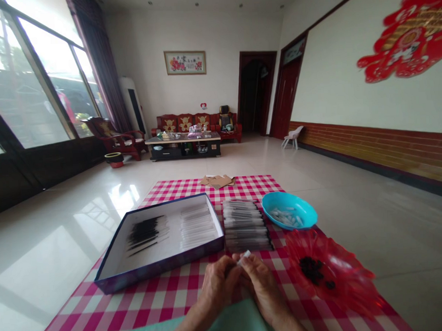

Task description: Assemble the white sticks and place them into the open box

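My left hand [218,280] and my right hand [262,282] meet low in the middle of the view, fingers closed in a pinch. A small whitish pen cap [244,256] shows between their fingertips; its lower part is hidden. Just beyond my hands lies a row of clear pens with dark ends [245,224], slightly blurred. To the right, a blue bowl [309,211] holds loose whitish caps [286,216]. Nearer, a red translucent dish [344,262] contains small black pieces [312,270].
At left, a shallow box [163,270] holds dark thin refills [145,232] and clear tubes [197,225]. Cardboard pieces [218,181] lie at the far edge of the checked tablecloth [77,316]. Green cloth [229,325] lies under my forearms. A low table [183,146] and sofa stand beyond.
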Demonstrator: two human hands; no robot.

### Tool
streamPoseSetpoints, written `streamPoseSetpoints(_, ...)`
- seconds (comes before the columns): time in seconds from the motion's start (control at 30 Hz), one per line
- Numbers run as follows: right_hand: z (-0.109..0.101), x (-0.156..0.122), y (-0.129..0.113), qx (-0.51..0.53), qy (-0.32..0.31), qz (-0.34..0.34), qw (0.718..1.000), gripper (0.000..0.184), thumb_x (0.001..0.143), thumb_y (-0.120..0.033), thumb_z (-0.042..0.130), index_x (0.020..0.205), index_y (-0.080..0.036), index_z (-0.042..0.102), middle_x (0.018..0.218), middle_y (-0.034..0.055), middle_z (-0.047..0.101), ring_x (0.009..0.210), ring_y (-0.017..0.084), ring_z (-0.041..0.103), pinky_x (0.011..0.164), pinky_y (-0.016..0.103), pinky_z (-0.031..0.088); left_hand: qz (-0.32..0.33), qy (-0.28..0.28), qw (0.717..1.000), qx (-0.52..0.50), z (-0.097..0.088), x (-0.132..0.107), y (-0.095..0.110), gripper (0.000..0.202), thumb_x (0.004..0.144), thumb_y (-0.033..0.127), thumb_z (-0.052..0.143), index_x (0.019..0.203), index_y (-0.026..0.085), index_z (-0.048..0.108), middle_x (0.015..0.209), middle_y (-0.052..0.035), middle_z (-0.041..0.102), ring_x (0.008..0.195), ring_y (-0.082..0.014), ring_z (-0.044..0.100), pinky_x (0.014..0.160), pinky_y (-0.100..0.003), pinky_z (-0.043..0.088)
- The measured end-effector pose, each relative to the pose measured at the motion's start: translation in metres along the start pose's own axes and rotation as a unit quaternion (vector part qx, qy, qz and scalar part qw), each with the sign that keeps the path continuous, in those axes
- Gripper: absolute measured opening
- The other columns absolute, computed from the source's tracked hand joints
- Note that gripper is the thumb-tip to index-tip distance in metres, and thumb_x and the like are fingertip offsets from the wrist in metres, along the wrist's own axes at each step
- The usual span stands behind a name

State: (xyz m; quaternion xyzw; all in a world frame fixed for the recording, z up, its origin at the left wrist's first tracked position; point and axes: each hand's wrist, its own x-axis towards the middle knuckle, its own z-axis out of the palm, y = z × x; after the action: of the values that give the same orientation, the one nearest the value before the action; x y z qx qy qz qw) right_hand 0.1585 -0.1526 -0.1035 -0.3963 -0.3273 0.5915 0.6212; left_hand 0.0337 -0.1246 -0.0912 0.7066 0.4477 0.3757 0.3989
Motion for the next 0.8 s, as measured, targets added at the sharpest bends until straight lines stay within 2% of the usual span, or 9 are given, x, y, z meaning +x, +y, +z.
streamPoseSetpoints(0.1,0.0,0.002,0.004,-0.017,0.037,-0.012,0.999,0.029,0.07,-0.044,0.071,0.084,-0.019,0.069,0.085,0.0041,0.072,0.081,0.022,0.066,0.074,0.031,0.051,0.025,0.033,0.995,0.092,0.003,-0.006,-0.002,0.013,0.082,0.028,0.053,0.08,0.019,0.063,0.072,-0.0017,0.068,0.065,-0.0144,0.061,0.06,-0.022,0.04)
streamPoseSetpoints(0.2,-0.002,0.003,0.005,-0.041,0.053,-0.022,0.998,0.029,0.07,-0.044,0.071,0.083,-0.018,0.071,0.083,0.0056,0.073,0.084,0.024,0.066,0.078,0.034,0.05,0.044,0.045,0.994,0.087,0.006,-0.008,-0.004,0.015,0.083,0.028,0.05,0.082,0.019,0.062,0.075,-0.0027,0.067,0.067,-0.014,0.06,0.062,-0.023,0.04)
streamPoseSetpoints(0.27,-0.003,0.003,0.004,-0.062,0.056,-0.028,0.996,0.03,0.071,-0.045,0.07,0.083,-0.018,0.072,0.083,0.0061,0.073,0.086,0.025,0.066,0.08,0.035,0.049,0.02,0.019,0.999,0.027,0.005,-0.006,-0.004,0.02,0.082,0.033,0.052,0.074,0.017,0.06,0.063,-0.0009,0.062,0.057,-0.0115,0.055,0.054,-0.022,0.037)
streamPoseSetpoints(0.33,-0.003,0.001,0.002,-0.063,0.057,-0.027,0.996,0.029,0.071,-0.045,0.07,0.081,-0.018,0.072,0.082,0.0062,0.073,0.086,0.025,0.065,0.079,0.034,0.049,-0.058,-0.057,0.993,-0.08,0.001,-0.001,-0.004,0.03,0.079,0.043,0.054,0.066,0.016,0.056,0.051,0.0018,0.053,0.044,-0.0088,0.046,0.044,-0.021,0.031)
streamPoseSetpoints(0.47,0.0,-0.005,0.0,-0.002,0.024,-0.015,1.0,0.024,0.072,-0.041,0.07,0.079,-0.018,0.072,0.08,0.006,0.072,0.076,0.022,0.066,0.073,0.033,0.05,-0.232,-0.248,0.891,-0.302,-0.014,0.009,-0.01,0.04,0.067,0.053,0.065,0.069,0.015,0.053,0.048,0.0035,0.05,0.033,-0.0049,0.035,0.034,-0.018,0.019)
streamPoseSetpoints(0.53,0.002,-0.008,-0.001,0.023,0.002,-0.013,1.0,0.022,0.074,-0.039,0.069,0.08,-0.018,0.071,0.077,0.0054,0.071,0.072,0.019,0.065,0.07,0.031,0.05,-0.276,-0.3,0.84,-0.359,-0.02,0.011,-0.014,0.041,0.063,0.051,0.07,0.074,0.014,0.055,0.047,0.0046,0.049,0.032,-0.0033,0.03,0.033,-0.017,0.016)
streamPoseSetpoints(0.6,0.004,-0.01,-0.002,0.043,-0.019,-0.005,0.999,0.02,0.076,-0.037,0.067,0.081,-0.018,0.071,0.077,0.005,0.071,0.07,0.018,0.064,0.069,0.03,0.049,-0.285,-0.326,0.82,-0.375,-0.022,0.012,-0.015,0.042,0.063,0.05,0.07,0.077,0.014,0.056,0.046,0.0051,0.048,0.03,-0.0029,0.027,0.032,-0.017,0.014)
streamPoseSetpoints(0.67,0.004,-0.01,-0.002,0.061,-0.024,0.007,0.998,0.021,0.077,-0.037,0.066,0.084,-0.018,0.07,0.084,0.0057,0.072,0.073,0.018,0.065,0.069,0.031,0.05,-0.248,-0.311,0.846,-0.355,-0.02,0.01,-0.011,0.041,0.067,0.054,0.065,0.073,0.014,0.056,0.046,0.0043,0.048,0.03,-0.0034,0.028,0.032,-0.018,0.016)
streamPoseSetpoints(0.8,0.004,-0.005,-0.002,0.059,0.019,0.005,0.998,0.031,0.072,-0.041,0.07,0.097,-0.021,0.067,0.103,0.0065,0.07,0.088,0.022,0.065,0.072,0.033,0.051,-0.077,-0.147,0.974,-0.151,-0.008,0.003,0.004,0.037,0.079,0.049,0.053,0.065,0.015,0.055,0.05,0.0015,0.052,0.041,-0.0082,0.044,0.042,-0.021,0.03)
